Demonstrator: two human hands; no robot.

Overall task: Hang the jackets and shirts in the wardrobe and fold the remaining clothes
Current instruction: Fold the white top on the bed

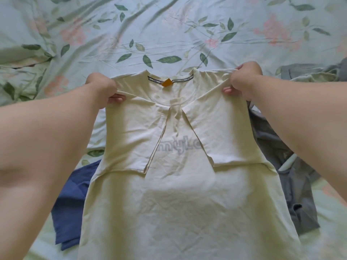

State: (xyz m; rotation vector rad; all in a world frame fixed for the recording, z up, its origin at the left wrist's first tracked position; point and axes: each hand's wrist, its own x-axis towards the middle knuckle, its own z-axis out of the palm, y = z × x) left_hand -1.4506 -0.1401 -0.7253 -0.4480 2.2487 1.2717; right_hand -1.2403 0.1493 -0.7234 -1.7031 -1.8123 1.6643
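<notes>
While its sleeves lie folded inward, a cream T-shirt [178,194] is held over the bed [169,25].
Left hand [102,89] and right hand [244,79] pinch its shoulders (thumbs in front), apparently to hold the folds flat.

Bedsheet [169,25]: pale green w/ leaf & pink flower print, creased.
</notes>
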